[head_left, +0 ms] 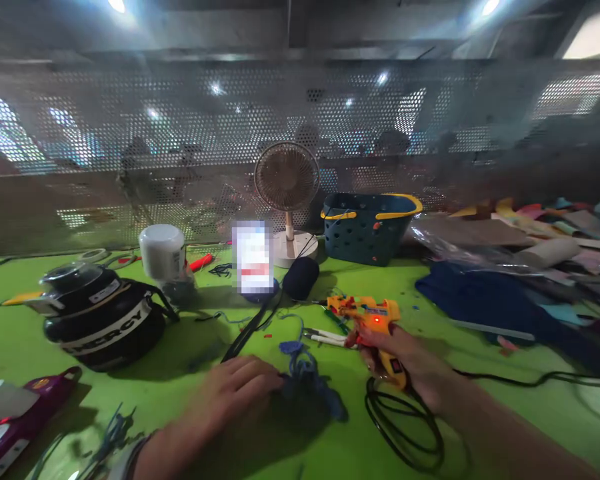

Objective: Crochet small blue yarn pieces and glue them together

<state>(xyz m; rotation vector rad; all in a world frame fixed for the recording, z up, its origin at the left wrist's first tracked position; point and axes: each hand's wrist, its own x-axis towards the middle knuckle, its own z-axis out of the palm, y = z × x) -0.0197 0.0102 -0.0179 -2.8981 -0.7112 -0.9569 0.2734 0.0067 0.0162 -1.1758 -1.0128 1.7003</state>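
Observation:
My right hand (387,343) is wrapped round the grip of a yellow hot glue gun (387,311), whose small red light glows and whose nozzle points left. Its black cord (405,437) hangs in loops under the hand. My left hand (247,387) lies low over the table, slightly blurred. Its fingers are together and curled down, with the tips at the left edge of a blue crocheted yarn piece (310,387); the exact grip is partly hidden. White-handled scissors or pliers (330,339) lie just left of the glue gun.
Behind my hands are a lit phone (253,257), a dark yarn ball (301,278), a fan (287,177) and a blue basket (357,233). A black jug (105,320) and purple device (25,420) stand left. Dark blue cloth (470,300) and scraps lie right.

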